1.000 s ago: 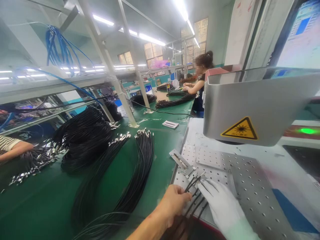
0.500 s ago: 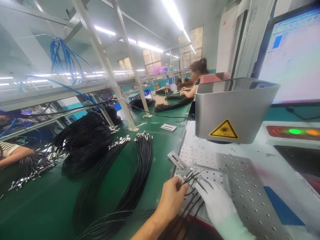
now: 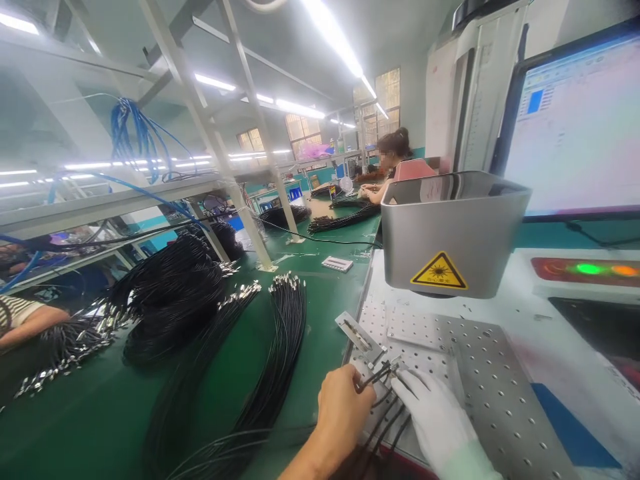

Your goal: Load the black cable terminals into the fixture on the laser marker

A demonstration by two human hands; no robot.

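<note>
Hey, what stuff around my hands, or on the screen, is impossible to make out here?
All in the head view:
- Cable ends between left hand and right hand: too small and blurred, partly behind fingers.
- Screen: text blurred, right side cut off by the picture's edge.
- Warning label: writing too small.
- Striped sleeve: its wearer cut off by the left edge.

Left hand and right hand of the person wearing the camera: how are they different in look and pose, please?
The left hand is bare, while the right hand wears a white glove. The left hand has its fingers curled on a black cable; the right hand has its fingers more stretched out, towards the cable ends. Both hands are close together, beside the small metal fixture.
</note>
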